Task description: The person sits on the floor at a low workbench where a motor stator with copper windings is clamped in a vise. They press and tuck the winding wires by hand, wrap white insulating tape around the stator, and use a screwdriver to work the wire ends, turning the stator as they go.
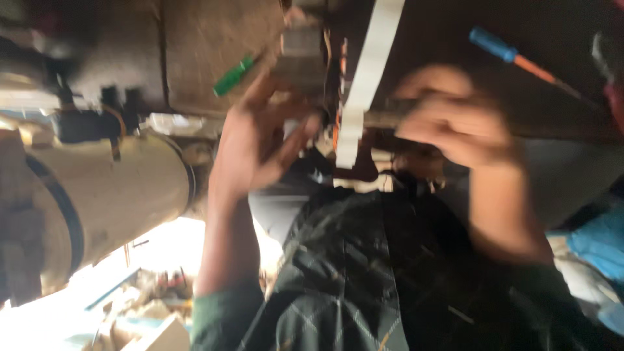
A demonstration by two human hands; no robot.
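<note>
My left hand (260, 146) reaches up to a grey metal part (302, 55), fingers and thumb wrapped round its lower end. My right hand (455, 123) is blurred by motion. Its fingers curl beside a white strip (367, 78) that hangs down between the two hands, and whether it grips anything is unclear. A dark bar (383, 118) runs from the strip towards the right hand. Just left of the left hand's fingertips lies a green-handled screwdriver (233, 78). Both sleeves and the dark checked shirt (364, 273) fill the lower middle.
A blue-handled screwdriver with an orange shaft (504, 52) lies at the upper right on a dark surface. A large cream cylinder (117, 188) with black fittings (84, 120) stands at the left. Blue cloth (601, 244) sits at the right edge. Bright clutter shows at the lower left.
</note>
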